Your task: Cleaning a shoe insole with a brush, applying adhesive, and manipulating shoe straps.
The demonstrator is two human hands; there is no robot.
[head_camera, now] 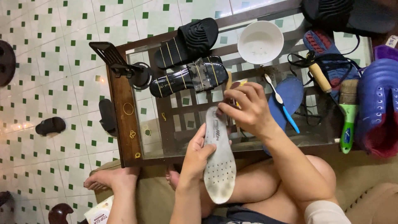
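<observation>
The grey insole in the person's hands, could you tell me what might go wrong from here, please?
The left hand grips the grey insole only at one edge, over the lap, so it could flex or slip while the right hand works at its tip. The right hand's wrist is close to the toothbrush on the glass table and might knock it. The white bowl lies just beyond and could be bumped.
</observation>
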